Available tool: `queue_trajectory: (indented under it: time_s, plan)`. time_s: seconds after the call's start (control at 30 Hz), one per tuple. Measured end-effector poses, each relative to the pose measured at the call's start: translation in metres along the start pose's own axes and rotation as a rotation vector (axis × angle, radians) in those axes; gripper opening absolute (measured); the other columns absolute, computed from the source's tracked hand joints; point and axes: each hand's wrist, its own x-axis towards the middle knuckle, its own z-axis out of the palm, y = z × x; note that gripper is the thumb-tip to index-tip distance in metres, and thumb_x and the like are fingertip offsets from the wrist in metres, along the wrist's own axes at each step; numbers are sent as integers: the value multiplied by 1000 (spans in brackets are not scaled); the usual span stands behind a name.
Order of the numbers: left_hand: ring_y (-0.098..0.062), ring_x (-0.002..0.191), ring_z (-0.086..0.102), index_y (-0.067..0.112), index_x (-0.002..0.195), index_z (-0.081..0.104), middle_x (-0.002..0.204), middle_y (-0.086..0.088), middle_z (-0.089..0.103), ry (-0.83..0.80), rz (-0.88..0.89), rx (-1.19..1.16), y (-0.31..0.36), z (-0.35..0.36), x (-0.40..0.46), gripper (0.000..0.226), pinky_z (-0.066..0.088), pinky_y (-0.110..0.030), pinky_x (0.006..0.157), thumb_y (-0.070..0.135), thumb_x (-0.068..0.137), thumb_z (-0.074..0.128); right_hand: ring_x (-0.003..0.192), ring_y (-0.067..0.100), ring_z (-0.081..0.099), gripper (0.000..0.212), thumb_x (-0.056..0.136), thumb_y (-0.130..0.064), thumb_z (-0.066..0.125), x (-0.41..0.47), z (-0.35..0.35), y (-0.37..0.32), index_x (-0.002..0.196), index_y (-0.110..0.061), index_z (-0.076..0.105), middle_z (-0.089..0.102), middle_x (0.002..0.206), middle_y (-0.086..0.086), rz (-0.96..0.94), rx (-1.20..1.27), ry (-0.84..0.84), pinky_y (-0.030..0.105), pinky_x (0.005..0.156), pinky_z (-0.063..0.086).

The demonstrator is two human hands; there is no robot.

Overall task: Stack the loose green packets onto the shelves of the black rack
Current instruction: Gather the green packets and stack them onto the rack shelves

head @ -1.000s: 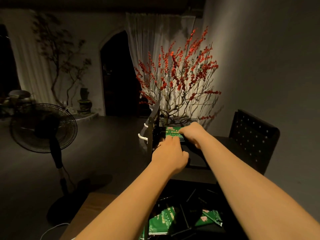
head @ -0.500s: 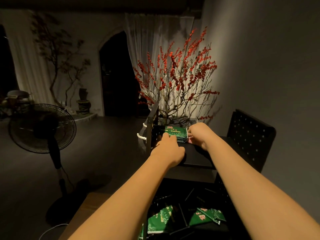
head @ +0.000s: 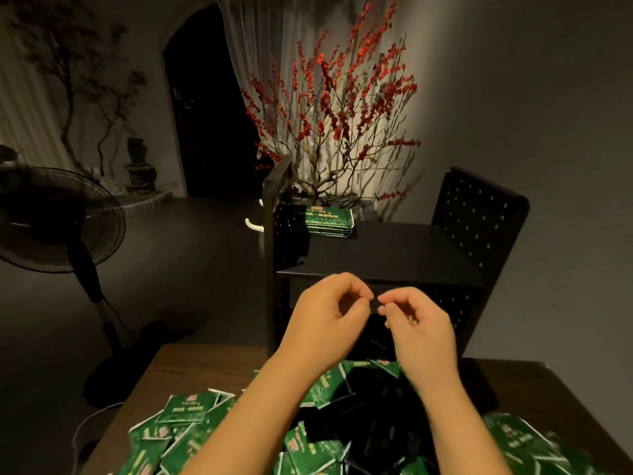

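Note:
A neat stack of green packets (head: 329, 221) lies at the far left of the black rack's top shelf (head: 387, 255). Loose green packets (head: 186, 411) are heaped on the wooden table (head: 205, 359) below my arms. My left hand (head: 325, 311) and my right hand (head: 419, 325) hover side by side above the heap, in front of the rack. Their fingers are loosely curled, with the fingertips nearly meeting, and I see nothing held in either. The rack's lower shelves are dark and partly hidden behind my hands.
A standing fan (head: 58, 219) is on the floor at the left. Red blossom branches (head: 329, 97) rise behind the rack. A white hook (head: 254, 226) sticks out from the rack's left post. A white cable (head: 87, 423) runs beside the table's left edge.
Both hands have let go of the stack on the top shelf and pulled back toward me. The view has tilted down, showing the heap of loose packets.

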Motion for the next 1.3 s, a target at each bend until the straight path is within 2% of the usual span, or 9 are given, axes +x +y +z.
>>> queue_trajectory:
  time_s: [0.13, 0.23, 0.4, 0.6, 0.77, 1.07, 1.13, 1.23, 1.3]
  plan:
    - [-4, 78, 57, 29, 90, 63, 88, 11, 61, -87, -69, 108, -43, 20, -27, 12, 47, -27, 72, 18, 89, 60, 67, -5, 58, 26, 90, -1, 60, -16, -5, 48, 83, -25, 64, 64, 79, -5, 103, -153, -83, 5, 57, 41]
    - [-9, 109, 51, 28, 117, 58, 115, 10, 56, -218, -76, 351, -82, 37, -45, 31, 42, -26, 95, 28, 86, 63, 104, 6, 57, 24, 89, -9, 63, -21, -4, 91, 101, -29, 60, 56, 105, -12, 53, -474, -223, 3, 77, 37]
    - [-24, 141, 27, 27, 151, 26, 155, 0, 27, -410, -173, 709, -129, 65, -67, 83, 30, -38, 114, 40, 81, 70, 147, 34, 11, 80, 88, -24, 66, -30, 14, 132, 152, -32, 18, 17, 155, -1, 135, -955, -489, 49, 118, 23]
    - [-35, 134, 35, 31, 146, 36, 156, -4, 30, -339, -135, 842, -152, 76, -79, 75, 35, -43, 105, 15, 81, 69, 146, 29, 15, 75, 90, -17, 61, -41, 29, 151, 150, -31, 20, 24, 154, -6, 140, -1088, -435, 52, 118, 16]
    - [-28, 91, 62, 27, 108, 68, 113, 3, 67, -162, -2, 766, -161, 72, -80, 58, 55, -36, 68, 7, 57, 88, 129, 19, 30, 68, 85, -13, 64, -37, 22, 148, 144, -34, 36, 35, 143, -12, 91, -1041, -373, 42, 104, 28]
    - [2, 120, 43, 34, 126, 58, 126, 24, 54, -159, -35, 442, -152, 58, -97, 63, 34, -18, 107, -2, 75, 70, 123, 12, 39, 91, 69, 22, 48, -40, -2, 159, 131, -44, 53, 50, 130, -23, -4, -754, -408, 34, 106, 33]
    - [9, 113, 44, 41, 130, 52, 124, 30, 50, -121, -97, 307, -143, 54, -101, 64, 34, -11, 100, 1, 82, 66, 116, 6, 50, 78, 76, 18, 57, -42, -5, 157, 122, -45, 58, 57, 121, -23, -73, -546, -337, 27, 103, 41]
    - [-2, 67, 58, 54, 111, 48, 88, 17, 66, -37, -214, 48, -133, 50, -101, 56, 45, -23, 59, 4, 90, 61, 104, -7, 60, 50, 89, 3, 64, -44, -6, 131, 105, -44, 65, 67, 105, -26, 89, -182, -171, 10, 93, 45]
    - [-2, 66, 60, 48, 108, 51, 85, 13, 66, 89, -286, -122, -128, 50, -99, 40, 47, -25, 59, 13, 94, 63, 97, 0, 64, 28, 89, -6, 69, -44, -5, 116, 97, -33, 68, 71, 93, -18, 275, 38, -59, 12, 82, 50]
